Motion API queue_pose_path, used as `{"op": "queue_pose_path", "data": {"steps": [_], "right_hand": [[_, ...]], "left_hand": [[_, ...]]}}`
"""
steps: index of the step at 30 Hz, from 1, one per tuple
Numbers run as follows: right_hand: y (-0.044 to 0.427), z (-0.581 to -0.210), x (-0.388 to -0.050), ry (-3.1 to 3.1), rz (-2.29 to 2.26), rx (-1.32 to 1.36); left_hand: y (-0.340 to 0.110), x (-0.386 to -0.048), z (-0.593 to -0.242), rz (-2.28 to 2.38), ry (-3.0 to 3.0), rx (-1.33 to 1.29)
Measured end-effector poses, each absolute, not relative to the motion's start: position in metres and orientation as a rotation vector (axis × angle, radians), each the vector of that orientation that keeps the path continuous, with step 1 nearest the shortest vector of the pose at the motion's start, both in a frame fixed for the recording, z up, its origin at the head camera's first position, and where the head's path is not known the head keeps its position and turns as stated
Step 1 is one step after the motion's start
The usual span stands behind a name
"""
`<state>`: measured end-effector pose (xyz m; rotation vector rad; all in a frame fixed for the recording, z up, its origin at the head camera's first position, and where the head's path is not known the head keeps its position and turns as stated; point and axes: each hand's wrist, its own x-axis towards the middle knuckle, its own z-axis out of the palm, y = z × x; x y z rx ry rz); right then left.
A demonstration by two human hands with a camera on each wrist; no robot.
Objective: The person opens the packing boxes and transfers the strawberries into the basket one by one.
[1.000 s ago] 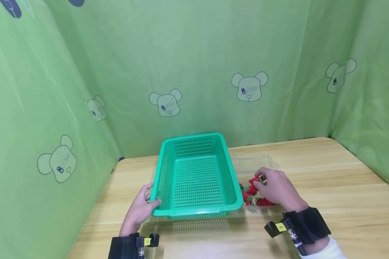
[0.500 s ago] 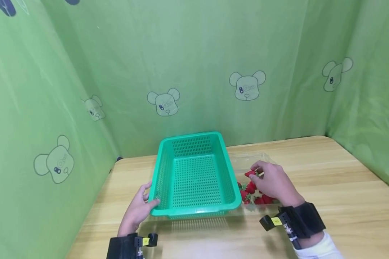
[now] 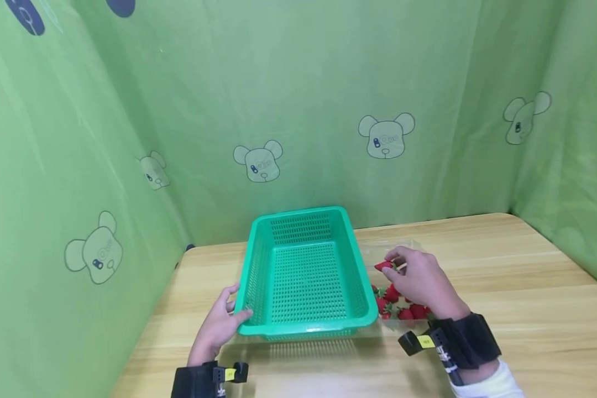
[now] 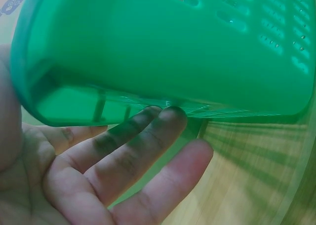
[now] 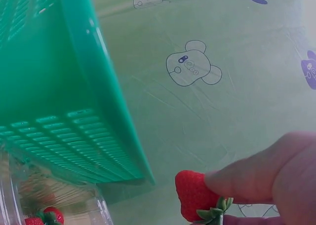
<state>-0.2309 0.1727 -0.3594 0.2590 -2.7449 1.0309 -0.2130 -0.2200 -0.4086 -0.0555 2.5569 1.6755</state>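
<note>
A green plastic basket (image 3: 305,283) with slotted walls is held tilted above the table. My left hand (image 3: 221,323) grips its near left corner, thumb over the rim. In the left wrist view the fingers (image 4: 173,123) of that hand support the basket from underneath. My right hand (image 3: 423,279) pinches a red strawberry (image 5: 195,195) with green leaves, just right of the basket. Several more strawberries (image 3: 392,293) lie below that hand in a clear plastic box (image 3: 395,326), partly hidden by the basket. Nothing shows inside the basket.
The wooden table (image 3: 517,276) extends to the right and toward the front. Behind it and along both sides hangs a green curtain (image 3: 318,99) printed with bear heads.
My right hand has lifted a strawberry up from the others in the clear box. The left hand and the basket keep nearly the same place, while the head view shifts slightly.
</note>
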Motion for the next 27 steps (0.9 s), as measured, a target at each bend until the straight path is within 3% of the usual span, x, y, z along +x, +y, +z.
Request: {"op": "queue_pose_path", "data": {"steps": [27], "right_hand": [[0.142,-0.366,-0.23,-2.691,1.088,0.445]], "left_hand": [[-0.22,-0.214,-0.411,1.681,2.552,-0.051]]}}
